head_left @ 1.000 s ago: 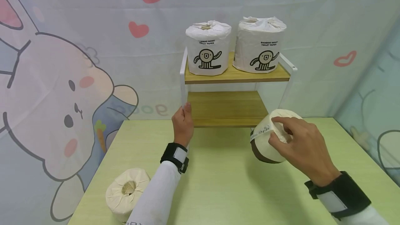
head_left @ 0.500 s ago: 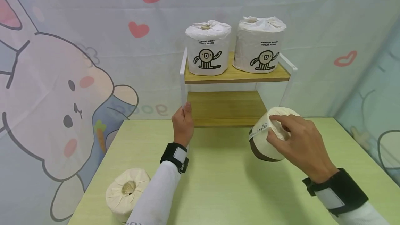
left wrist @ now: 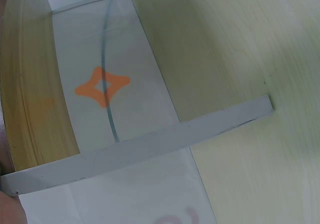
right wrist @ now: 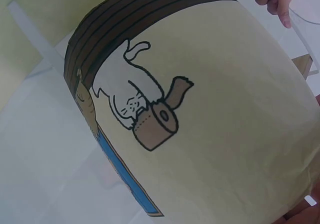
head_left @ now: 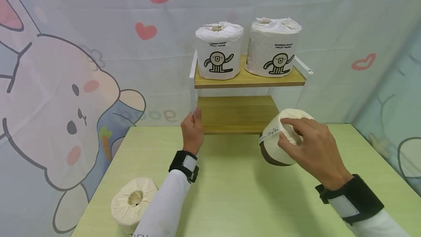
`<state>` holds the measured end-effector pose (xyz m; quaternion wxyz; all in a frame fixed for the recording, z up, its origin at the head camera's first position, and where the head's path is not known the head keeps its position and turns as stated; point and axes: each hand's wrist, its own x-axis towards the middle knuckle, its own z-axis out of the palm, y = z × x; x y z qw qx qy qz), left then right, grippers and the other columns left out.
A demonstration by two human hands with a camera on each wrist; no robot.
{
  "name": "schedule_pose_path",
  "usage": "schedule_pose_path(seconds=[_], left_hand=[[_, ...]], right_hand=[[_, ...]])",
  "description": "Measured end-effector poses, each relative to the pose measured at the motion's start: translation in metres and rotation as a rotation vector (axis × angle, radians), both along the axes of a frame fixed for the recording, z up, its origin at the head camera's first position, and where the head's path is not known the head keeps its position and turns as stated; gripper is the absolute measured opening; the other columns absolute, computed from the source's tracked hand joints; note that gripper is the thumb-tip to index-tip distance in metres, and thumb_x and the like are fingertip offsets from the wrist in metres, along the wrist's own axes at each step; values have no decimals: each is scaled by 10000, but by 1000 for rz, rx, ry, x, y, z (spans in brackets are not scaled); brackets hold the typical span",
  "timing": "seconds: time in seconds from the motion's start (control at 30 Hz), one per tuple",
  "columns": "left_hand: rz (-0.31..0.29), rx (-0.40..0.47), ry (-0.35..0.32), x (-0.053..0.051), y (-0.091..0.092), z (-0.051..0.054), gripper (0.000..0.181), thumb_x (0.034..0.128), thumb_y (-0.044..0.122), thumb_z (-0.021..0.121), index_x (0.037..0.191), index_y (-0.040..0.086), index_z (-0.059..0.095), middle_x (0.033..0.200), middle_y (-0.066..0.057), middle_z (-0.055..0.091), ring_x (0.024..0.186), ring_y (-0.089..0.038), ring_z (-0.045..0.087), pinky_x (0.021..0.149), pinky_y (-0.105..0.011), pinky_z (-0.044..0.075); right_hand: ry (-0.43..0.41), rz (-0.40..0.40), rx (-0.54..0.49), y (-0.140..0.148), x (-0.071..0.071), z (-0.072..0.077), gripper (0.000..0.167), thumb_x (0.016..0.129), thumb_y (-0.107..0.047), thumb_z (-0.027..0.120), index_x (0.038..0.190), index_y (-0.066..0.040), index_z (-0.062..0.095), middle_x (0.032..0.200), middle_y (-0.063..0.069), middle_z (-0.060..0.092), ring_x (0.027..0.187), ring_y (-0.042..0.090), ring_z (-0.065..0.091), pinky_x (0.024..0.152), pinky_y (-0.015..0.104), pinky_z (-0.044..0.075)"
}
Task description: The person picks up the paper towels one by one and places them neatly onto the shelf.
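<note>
My right hand (head_left: 312, 145) pinches a cream-wrapped toilet roll (head_left: 277, 147) by its upper end. Tilted, the roll hangs in front of the lower right of a two-tier shelf rack (head_left: 250, 83). Its side fills the right wrist view, showing a cat drawing and a dark brown band. At the rack's left side my left hand (head_left: 193, 129) grips the white upright, thumb up. The left wrist view shows that white upright (left wrist: 145, 141), with only a bit of the hand at the lower left edge. Two white-wrapped toilet rolls, a left one (head_left: 218, 52) and a right one (head_left: 273, 48), stand on the top tier.
The lower wooden tier (head_left: 238, 114) lies behind and left of the held roll. Another cream-wrapped roll (head_left: 131, 204) stands on the pale table (head_left: 227, 193) at the front left, partly behind my left sleeve. A printed cloth (head_left: 164, 65) hangs behind the rack.
My right hand has moved slightly left and up with the cream-wrapped toilet roll, towards the rack. The left hand, the rack and the other rolls have stayed put.
</note>
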<state>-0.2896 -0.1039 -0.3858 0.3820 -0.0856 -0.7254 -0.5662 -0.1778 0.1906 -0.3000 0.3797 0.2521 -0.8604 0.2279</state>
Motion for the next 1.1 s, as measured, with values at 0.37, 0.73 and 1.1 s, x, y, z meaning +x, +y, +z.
schedule_pose_path(seconds=[0.37, 0.73, 1.1], left_hand=[[-9, -3, -5, -1, 0, -1, 502, 1090, 353, 467, 661, 115, 360, 589, 47, 281, 504, -126, 295, 484, -288, 230], [-12, -3, -22, 0, -1, -1, 487, 1091, 292, 481, 656, 114, 356, 589, 46, 286, 502, -98, 289, 489, -287, 226], [-4, -10, -12, -1, -2, -2, 489, 1092, 294, 477, 654, 121, 348, 584, 48, 284, 499, -106, 290, 488, -287, 231]], right_hand=[[34, 26, -12, -4, -8, 0, 338, 759, -86, 748, 1093, -38, 742, 854, 87, 709, 701, 200, 578, 566, 378, 440], [35, 37, -7, -8, -14, -1, 317, 784, -87, 733, 1096, -34, 752, 846, 114, 709, 734, 278, 622, 623, 458, 453], [35, 43, 1, -14, -20, 3, 311, 813, -77, 734, 1116, -8, 751, 919, 150, 723, 823, 333, 646, 658, 482, 474]])
